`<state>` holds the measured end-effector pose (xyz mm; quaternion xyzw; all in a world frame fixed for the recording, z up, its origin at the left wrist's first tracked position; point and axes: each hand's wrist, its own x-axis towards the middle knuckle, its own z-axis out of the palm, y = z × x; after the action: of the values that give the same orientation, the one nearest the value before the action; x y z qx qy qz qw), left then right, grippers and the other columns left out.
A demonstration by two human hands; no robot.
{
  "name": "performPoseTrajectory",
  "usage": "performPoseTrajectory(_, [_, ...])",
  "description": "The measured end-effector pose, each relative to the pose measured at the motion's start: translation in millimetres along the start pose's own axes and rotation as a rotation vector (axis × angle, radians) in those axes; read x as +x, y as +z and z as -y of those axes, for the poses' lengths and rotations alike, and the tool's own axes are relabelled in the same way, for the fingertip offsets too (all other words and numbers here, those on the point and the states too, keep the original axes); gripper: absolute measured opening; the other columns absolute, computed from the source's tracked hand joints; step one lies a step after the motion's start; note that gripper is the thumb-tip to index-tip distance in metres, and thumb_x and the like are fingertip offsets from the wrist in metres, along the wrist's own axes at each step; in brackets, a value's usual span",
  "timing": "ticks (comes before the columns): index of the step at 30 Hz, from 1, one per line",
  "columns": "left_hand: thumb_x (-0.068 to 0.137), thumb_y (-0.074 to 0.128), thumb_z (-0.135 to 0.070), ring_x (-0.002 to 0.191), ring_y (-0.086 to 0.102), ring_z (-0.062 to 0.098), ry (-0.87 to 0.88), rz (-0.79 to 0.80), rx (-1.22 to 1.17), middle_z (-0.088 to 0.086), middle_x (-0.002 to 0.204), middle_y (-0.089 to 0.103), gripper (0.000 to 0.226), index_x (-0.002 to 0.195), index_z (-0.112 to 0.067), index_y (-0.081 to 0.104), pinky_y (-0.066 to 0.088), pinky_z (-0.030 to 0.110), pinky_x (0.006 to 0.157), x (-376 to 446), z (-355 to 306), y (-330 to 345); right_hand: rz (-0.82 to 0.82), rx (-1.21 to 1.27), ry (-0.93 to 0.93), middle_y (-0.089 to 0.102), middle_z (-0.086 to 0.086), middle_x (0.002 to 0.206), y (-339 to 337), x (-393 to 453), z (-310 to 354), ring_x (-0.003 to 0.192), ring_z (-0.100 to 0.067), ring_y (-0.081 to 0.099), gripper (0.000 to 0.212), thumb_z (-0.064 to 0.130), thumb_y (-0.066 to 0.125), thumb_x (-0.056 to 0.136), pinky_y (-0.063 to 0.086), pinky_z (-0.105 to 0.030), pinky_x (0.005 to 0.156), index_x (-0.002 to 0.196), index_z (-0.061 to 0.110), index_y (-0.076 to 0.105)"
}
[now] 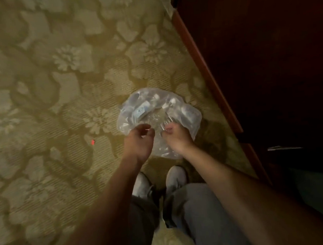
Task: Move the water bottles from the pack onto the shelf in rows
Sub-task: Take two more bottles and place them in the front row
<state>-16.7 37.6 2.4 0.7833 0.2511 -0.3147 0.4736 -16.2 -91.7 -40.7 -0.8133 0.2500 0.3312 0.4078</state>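
A pack of water bottles [155,109] in clear plastic wrap lies on the floral carpet, just in front of my feet. Blurred bottle shapes with white caps and bluish labels show through the wrap. My left hand [139,142] pinches the wrap at the near left of the pack. My right hand [174,136] grips the wrap at the near right, fingers curled into the plastic. The wrap is stretched between the two hands. No shelf surface is plainly visible.
A dark wooden cabinet [258,53] with a reddish edge runs along the right, with a metal handle [283,147] low on it. My shoes [158,182] stand right behind the pack. Olive floral carpet [55,93] spreads to the left, with a small red speck [92,142].
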Motion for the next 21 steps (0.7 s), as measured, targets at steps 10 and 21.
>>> performPoseTrajectory(10, [0.099,0.056,-0.030,0.099,0.071,0.024,0.110,-0.034,0.193,0.007,0.111,0.074,0.032,0.126,-0.016,0.067,0.056,0.036,0.090,145,60,58,0.106,-0.519,-0.061,0.041,-0.015,0.153,58,171,-79,0.136,-0.034,0.045,0.048,0.023,0.064,0.091,0.041,-0.036,0.108,0.135,0.006,0.053])
performPoseTrajectory(21, [0.099,0.055,-0.028,0.094,0.070,0.022,0.131,-0.005,0.245,0.005,0.109,0.074,0.028,0.122,-0.018,0.068,0.051,0.027,0.078,171,73,76,-0.082,-0.893,-0.177,0.056,-0.017,0.137,94,220,-108,0.126,-0.032,0.055,0.078,0.054,0.060,0.091,0.046,-0.036,0.098,0.145,0.002,0.038])
